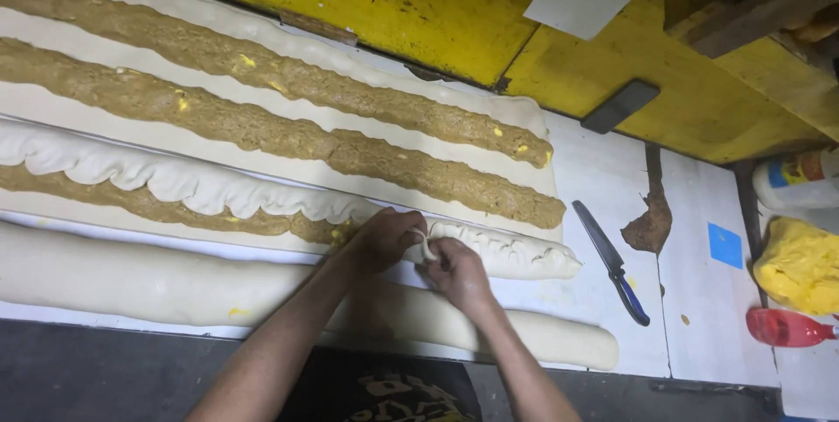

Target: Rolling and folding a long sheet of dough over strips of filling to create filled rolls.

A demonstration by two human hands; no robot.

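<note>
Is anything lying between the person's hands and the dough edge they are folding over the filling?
Nothing visible does. The left hand and right hand already pinch the dough edge directly. The knife lies apart, to the right.

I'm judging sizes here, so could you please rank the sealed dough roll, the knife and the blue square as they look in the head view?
1. Sealed dough roll
2. Knife
3. Blue square
</note>
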